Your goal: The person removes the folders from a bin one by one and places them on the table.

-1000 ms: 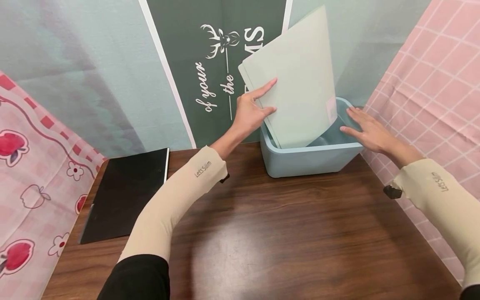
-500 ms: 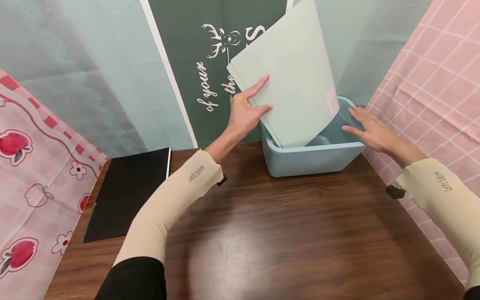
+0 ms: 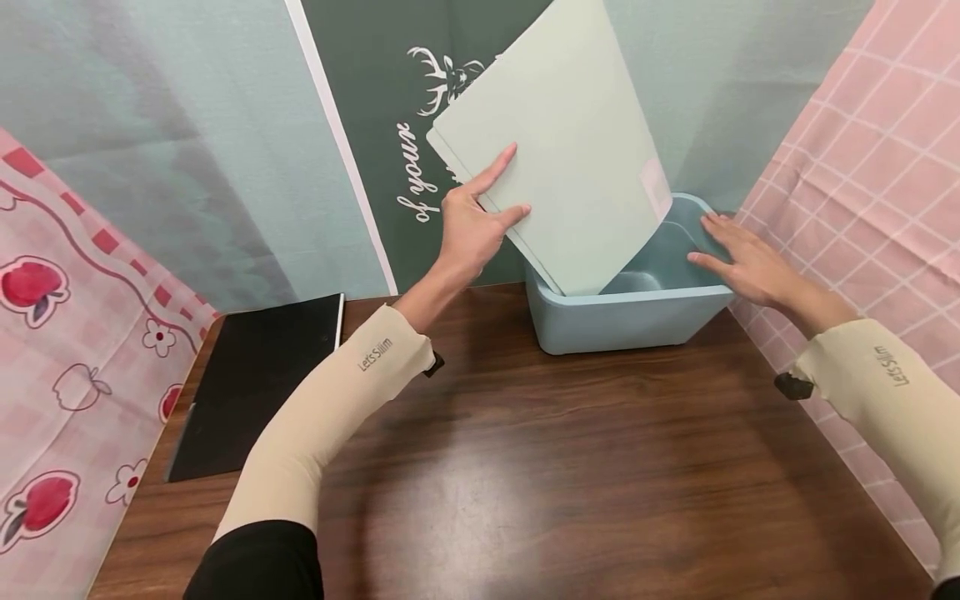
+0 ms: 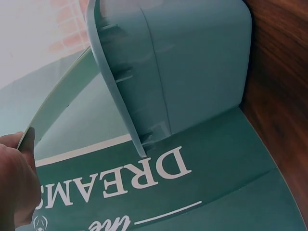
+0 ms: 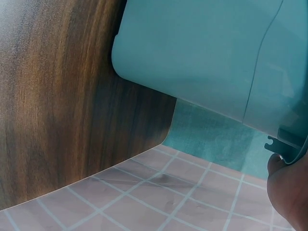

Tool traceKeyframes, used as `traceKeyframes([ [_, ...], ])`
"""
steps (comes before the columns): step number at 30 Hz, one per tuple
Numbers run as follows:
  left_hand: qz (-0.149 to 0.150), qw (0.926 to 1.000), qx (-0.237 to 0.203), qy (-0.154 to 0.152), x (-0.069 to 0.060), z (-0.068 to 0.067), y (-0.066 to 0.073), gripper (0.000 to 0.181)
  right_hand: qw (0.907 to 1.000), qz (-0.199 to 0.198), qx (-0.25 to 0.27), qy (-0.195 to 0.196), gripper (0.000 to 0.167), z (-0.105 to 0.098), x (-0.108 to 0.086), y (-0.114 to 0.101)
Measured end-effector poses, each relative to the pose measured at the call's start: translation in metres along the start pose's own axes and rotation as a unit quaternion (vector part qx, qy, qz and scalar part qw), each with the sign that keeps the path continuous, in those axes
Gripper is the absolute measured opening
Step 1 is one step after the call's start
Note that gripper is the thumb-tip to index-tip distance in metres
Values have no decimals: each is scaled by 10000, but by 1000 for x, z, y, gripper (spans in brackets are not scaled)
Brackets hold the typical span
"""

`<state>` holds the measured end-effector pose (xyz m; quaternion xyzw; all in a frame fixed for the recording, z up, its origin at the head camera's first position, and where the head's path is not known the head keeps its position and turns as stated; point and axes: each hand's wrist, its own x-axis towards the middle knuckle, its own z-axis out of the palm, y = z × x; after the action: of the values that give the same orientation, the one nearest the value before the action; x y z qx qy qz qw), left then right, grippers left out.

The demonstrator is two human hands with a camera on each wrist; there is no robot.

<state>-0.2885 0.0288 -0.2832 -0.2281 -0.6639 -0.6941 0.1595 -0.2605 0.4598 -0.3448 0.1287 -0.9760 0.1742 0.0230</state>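
My left hand point(image 3: 474, 223) pinches the left edge of a pale green folder point(image 3: 573, 142), thumb and a straight finger on its near face. The folder is tilted, and its lower corner is inside a light blue plastic bin point(image 3: 622, 323). A small pinkish label point(image 3: 656, 189) shows near its right edge. In the left wrist view the folder point(image 4: 67, 91) appears nearly edge-on beside the bin point(image 4: 202, 62). My right hand point(image 3: 753, 265) rests on the bin's right rim, its fingers extended and thumb reaching inside. Only part of this hand point(image 5: 286, 192) shows in the right wrist view.
A flat black folder point(image 3: 258, 383) with a white edge lies at the left of the brown wooden table point(image 3: 540, 467). A green printed cloth point(image 3: 367, 50) hangs behind. Pink patterned cloths flank the table on the left and right point(image 3: 862, 208).
The folder's upper part has swung left, with my left hand moving left along with it. More of the bin's inside shows. My right hand has stayed on the rim.
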Motion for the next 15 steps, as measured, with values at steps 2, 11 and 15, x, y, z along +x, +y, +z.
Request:
traceKeyframes([
  [2, 35, 10000, -45, 36, -1, -2, 2, 70, 10000, -6, 0, 11, 80, 0, -1, 1],
  [11, 6, 9989, -428, 181, 1, -11, 14, 73, 10000, 2, 8, 52, 80, -1, -5, 4],
  [15, -30, 9980, -586, 228, 3, -16, 19, 75, 10000, -8, -6, 82, 79, -1, -6, 5],
])
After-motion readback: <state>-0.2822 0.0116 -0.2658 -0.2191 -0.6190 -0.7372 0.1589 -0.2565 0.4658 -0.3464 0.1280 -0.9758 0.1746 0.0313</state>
